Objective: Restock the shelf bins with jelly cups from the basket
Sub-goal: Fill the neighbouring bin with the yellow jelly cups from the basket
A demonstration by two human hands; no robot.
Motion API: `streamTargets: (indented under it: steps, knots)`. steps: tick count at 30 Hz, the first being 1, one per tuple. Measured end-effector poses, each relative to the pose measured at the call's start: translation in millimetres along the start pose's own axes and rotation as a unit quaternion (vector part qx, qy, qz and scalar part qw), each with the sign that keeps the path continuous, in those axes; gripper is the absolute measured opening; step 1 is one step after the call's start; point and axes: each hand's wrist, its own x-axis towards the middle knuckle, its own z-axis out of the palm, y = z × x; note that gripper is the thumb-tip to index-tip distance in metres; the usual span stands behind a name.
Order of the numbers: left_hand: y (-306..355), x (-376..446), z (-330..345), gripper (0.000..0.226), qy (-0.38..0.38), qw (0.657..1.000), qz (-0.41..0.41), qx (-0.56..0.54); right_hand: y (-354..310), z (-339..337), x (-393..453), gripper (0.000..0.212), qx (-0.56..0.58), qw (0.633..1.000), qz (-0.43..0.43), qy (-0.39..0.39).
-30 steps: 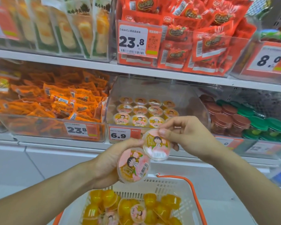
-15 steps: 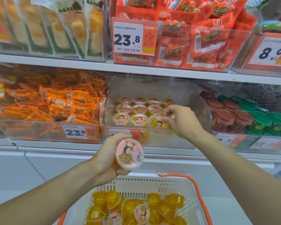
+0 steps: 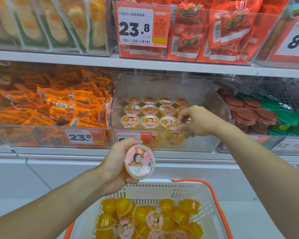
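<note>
Our right hand (image 3: 198,121) pinches a cup (image 3: 188,120) over the bin's (image 3: 221,109) front-right gap, mid-frame. Our left hand (image 3: 118,163) grips another cup (image 3: 139,161) just below, lid toward us, nearer the basket (image 3: 212,202) at bottom centre; its slot lies up and right.

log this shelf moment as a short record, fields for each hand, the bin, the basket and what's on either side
left hand: holds one jelly cup, lid toward camera, above the basket
right hand: inside the clear bin, fingers on a cup at the front right
bin: rows of jelly cups, lids up
basket: white, orange rim, many cups left
neighbours: orange packets left; brown and green lidded cups right
</note>
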Motion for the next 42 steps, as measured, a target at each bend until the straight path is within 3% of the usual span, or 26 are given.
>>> streamTargets:
  steps: [4, 7, 14, 16, 18, 20, 22, 25, 27, 31, 34, 36, 39, 42]
  knots:
    - [-1.6, 1.2, 0.8, 0.031, 0.000, 1.000, -0.003, 0.012, 1.0, 4.0, 3.2, 0.005, 0.006, 1.000, 0.013, -0.020]
    - [-3.4, 2.0, 1.6, 0.044, -0.009, 1.000, -0.003, 0.017, 4.9, 5.7, 6.6, 0.005, 0.045, 0.997, 0.056, -0.042]
    - [-6.9, 4.5, 3.6, 0.037, 0.009, 1.000, -0.007, -0.002, 10.1, 6.2, 3.2, 0.025, 0.057, 0.995, 0.062, -0.054]
    - [-6.9, 4.7, 5.3, 0.048, 0.013, 1.000, -0.006, -0.022, 5.9, 3.5, 0.8, 0.024, 0.023, 0.999, 0.038, 0.001]
    - [-6.3, 3.6, 8.2, 0.047, 0.009, 0.999, 0.001, -0.036, -5.5, 0.2, -3.7, 0.021, -0.022, 0.991, -0.024, 0.126]
    - [-4.6, 1.8, 10.0, 0.039, -0.001, 0.999, 0.015, -0.033, -25.1, -3.1, -13.8, 0.014, 0.031, 0.980, -0.090, 0.175]
    - [-2.0, 0.0, 10.8, 0.032, -0.012, 1.000, 0.024, -0.015, -44.8, -4.8, -27.3, 0.003, 0.150, 0.976, -0.138, 0.074]
    - [2.7, -4.0, 12.0, 0.024, -0.056, 0.998, 0.016, 0.018, -63.2, 7.3, -42.7, 0.032, 0.187, 0.964, -0.161, -0.095]
    - [3.4, -5.8, 12.9, 0.024, -0.079, 0.996, 0.010, 0.026, -66.8, 20.5, -47.1, 0.038, 0.181, 0.962, -0.164, -0.125]
    - [0.4, -7.9, 15.1, 0.035, -0.066, 0.998, 0.016, -0.015, -59.3, 24.7, -49.0, 0.019, 0.253, 0.949, -0.135, -0.127]
    - [7.3, -8.2, 15.3, 0.044, -0.028, 0.996, 0.056, -0.070, -49.1, 6.4, -51.1, 0.013, 0.270, 0.950, -0.120, -0.096]
    - [14.3, -8.1, 14.2, 0.040, 0.001, 0.992, 0.084, -0.091, -38.8, -9.5, -52.6, 0.011, 0.286, 0.951, -0.113, -0.027]
    - [15.1, -5.0, 11.7, 0.029, 0.062, 0.990, 0.124, -0.018, -15.8, -31.4, -52.8, 0.009, 0.280, 0.951, -0.069, 0.113]
    - [5.8, 1.1, 10.1, 0.044, 0.107, 0.978, 0.149, 0.096, 10.5, -35.8, -48.7, 0.014, 0.174, 0.967, 0.003, 0.187]
